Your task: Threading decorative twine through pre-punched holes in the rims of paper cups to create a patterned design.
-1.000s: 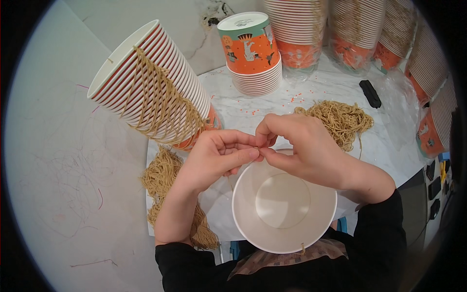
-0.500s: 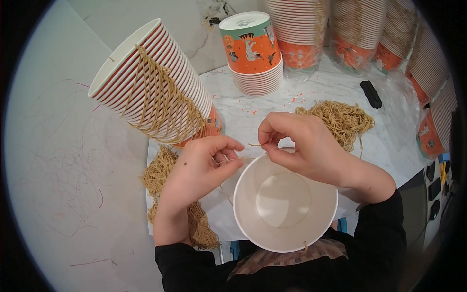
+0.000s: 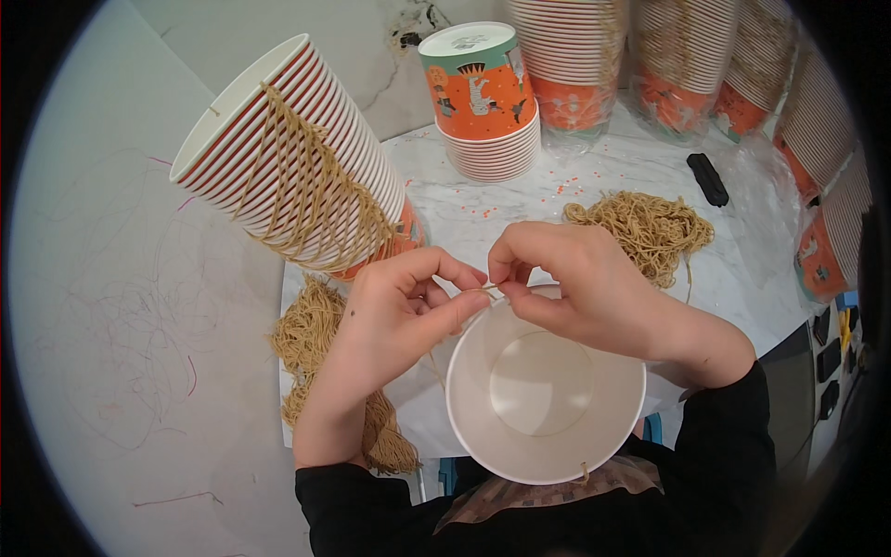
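Observation:
A white paper bucket (image 3: 543, 381) stands mouth up in front of me, with a small knot of tan cord (image 3: 585, 473) at its near rim. Over its far rim, my left hand (image 3: 404, 306) and my right hand (image 3: 580, 283) meet, thumb and forefinger of each pinched on a thin tan cord (image 3: 492, 289). The cord's passage at the rim is hidden behind my fingers. To the left leans a tall stack of nested buckets (image 3: 325, 139), with looped tan cords (image 3: 316, 186) draped down its side.
Bundles of tan cord (image 3: 311, 325) lie beside my left forearm. Another tangled cord pile (image 3: 650, 232) lies beyond my right hand, near a black object (image 3: 708, 179). An upturned orange-and-green bucket (image 3: 478, 88) tops a short stack; plastic-wrapped bucket stacks (image 3: 682, 74) line the back right. Orange specks dot the table.
My left hand has moved right and slightly up to meet my right hand, its thumb and forefinger now closed on the cord end. The bucket has barely shifted.

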Demonstrator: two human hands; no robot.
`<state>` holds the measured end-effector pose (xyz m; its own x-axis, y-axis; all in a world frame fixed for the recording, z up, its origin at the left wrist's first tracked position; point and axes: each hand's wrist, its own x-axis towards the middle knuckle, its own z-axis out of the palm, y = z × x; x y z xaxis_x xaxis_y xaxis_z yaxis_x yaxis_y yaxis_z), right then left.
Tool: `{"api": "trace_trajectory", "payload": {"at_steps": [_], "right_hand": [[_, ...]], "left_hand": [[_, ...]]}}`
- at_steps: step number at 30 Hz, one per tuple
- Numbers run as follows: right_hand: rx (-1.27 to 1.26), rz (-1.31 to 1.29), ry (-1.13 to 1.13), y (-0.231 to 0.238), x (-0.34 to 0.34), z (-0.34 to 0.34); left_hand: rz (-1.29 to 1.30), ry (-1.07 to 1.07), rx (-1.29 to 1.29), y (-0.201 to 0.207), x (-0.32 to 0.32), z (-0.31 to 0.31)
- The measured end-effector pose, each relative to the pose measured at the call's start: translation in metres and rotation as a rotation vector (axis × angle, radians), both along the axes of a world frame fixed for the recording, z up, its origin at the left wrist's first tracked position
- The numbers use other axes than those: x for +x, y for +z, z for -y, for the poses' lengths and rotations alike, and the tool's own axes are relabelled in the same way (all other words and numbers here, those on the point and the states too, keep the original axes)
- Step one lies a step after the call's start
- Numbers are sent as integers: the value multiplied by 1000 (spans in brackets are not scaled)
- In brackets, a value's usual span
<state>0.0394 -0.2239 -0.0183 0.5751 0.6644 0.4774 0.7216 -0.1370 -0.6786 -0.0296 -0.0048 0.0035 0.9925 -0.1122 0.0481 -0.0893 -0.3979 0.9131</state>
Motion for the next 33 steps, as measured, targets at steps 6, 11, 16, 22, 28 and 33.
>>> {"api": "trace_trajectory", "payload": {"at_steps": [6,11,16,22,28,33], "right_hand": [[2,31,17,-2,0,0],[20,56,32,-2,2,0],[-29,112,12,-1,-2,0],[3,274,-29,0,-3,0],[-114,364,-8,-2,-3,3],[-167,443,-61,-2,-3,2]], "left_hand": [[-135,-38,-166,-6,11,1],[-203,-91,-265,-8,16,-2],[-232,-138,-195,-13,18,-6],[-249,-61,-206,-14,24,-7],[-321,-93,-319,-24,34,-5],[-333,-121,-439,-36,37,-5]]}}
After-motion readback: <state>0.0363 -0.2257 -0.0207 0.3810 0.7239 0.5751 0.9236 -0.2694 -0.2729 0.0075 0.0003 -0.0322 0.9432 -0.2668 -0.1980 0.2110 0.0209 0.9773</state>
